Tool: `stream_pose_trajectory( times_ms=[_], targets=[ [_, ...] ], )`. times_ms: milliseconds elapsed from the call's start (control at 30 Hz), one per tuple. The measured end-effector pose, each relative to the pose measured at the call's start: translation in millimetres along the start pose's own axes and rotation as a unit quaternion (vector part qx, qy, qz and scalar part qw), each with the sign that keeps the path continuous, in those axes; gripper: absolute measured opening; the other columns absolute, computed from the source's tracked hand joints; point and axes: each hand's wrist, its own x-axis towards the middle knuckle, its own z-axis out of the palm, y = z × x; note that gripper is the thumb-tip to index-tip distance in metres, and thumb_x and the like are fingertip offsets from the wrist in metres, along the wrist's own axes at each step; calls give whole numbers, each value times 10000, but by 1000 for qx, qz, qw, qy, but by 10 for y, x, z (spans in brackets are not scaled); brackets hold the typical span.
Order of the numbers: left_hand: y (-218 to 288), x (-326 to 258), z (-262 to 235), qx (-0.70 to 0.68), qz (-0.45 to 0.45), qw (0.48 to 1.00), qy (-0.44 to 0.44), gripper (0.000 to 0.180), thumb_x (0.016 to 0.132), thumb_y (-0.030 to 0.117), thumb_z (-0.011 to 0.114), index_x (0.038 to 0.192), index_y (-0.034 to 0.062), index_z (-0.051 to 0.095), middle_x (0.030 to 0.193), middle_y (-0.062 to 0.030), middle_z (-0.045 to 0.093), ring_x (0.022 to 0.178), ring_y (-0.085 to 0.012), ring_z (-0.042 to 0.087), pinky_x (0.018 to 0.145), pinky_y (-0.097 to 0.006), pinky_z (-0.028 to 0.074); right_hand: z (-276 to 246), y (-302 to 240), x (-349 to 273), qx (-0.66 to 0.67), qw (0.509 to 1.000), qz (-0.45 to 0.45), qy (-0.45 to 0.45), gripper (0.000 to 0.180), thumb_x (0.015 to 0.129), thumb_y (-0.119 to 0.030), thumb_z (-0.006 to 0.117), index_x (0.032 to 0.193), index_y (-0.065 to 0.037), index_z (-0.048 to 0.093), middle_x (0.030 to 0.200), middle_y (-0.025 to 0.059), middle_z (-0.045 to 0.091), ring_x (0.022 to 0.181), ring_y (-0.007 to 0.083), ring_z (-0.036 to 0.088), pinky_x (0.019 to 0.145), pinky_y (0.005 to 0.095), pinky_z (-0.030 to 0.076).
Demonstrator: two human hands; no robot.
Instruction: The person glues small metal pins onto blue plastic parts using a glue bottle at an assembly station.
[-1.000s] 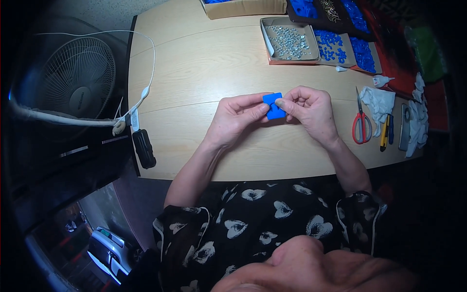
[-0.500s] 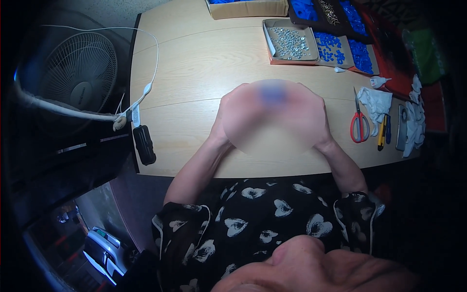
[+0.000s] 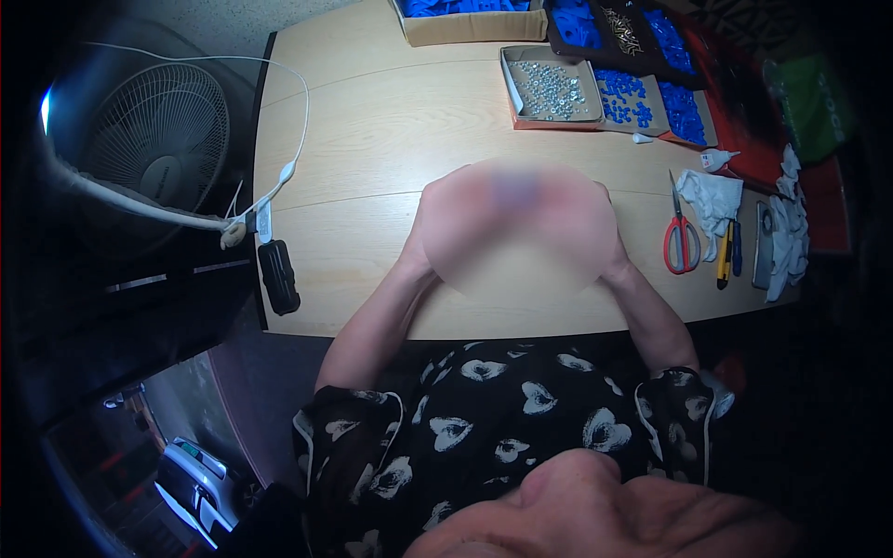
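Note:
My left hand (image 3: pixel 454 209) and my right hand (image 3: pixel 584 214) reach in from the table's front edge and come together over the middle of the tabletop. A round blur covers both hands and smears their fingers. Between the fingertips is a small bluish-violet thing (image 3: pixel 514 189), too blurred to name. Both hands are right beside it, but how the fingers lie around it is hidden. Only the wrists and outer edges of the hands look sharp.
An open box of small clear-silver pieces (image 3: pixel 551 91) stands at the back, beside small blue pieces (image 3: pixel 625 100). On the right lie red-handled scissors (image 3: pixel 682 244), a yellow cutter (image 3: pixel 724 270) and a white cloth (image 3: pixel 712 200). A black case (image 3: pixel 278 277) and fan (image 3: pixel 163 139) are left.
The bluish patch between my hands looks paler and duller than before. My hands stay together in nearly the same place; the whole view has shifted slightly.

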Motion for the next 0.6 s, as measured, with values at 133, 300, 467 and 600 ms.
stream_pose_trajectory(
  times_ms=[133, 300, 467, 600],
  targets=[
    [-15, 13, -10, 10, 5, 1000, 13, 249, 862, 4, 705, 1087, -42, 607, 959, -116, 690, 874, -126, 669, 802, -232, 550, 12, 7, 0, -1, 1000, -5, 1, 307, 835, 27, 691, 1123, 63, 590, 1007, 91, 648, 885, 93, 653, 808, 197, 555],
    [36, 12, -4, 27, 3, 1000, 15, 232, 866, 10, 703, 1078, -46, 626, 944, -117, 698, 851, -124, 669, 782, -238, 554, -7, 108, 31, 46, 999, -19, -1, 306, 833, -3, 722, 1103, 69, 597, 973, 95, 658, 867, 110, 658, 792, 214, 557],
    [35, 29, 38, 74, 39, 996, 21, 228, 872, 18, 699, 1080, -48, 633, 939, -117, 702, 852, -132, 673, 782, -245, 557, -11, 183, 48, 9, 999, -46, 14, 342, 836, 11, 711, 1146, 62, 576, 993, 97, 658, 897, 116, 657, 805, 227, 559],
    [26, 10, 47, 45, 21, 998, 29, 224, 878, 37, 701, 1074, -48, 634, 946, -126, 705, 868, -141, 679, 783, -251, 561, 16, 140, 17, 52, 998, -38, -3, 354, 833, 14, 714, 1152, 66, 570, 998, 97, 656, 901, 116, 655, 810, 228, 559]
  ],
)
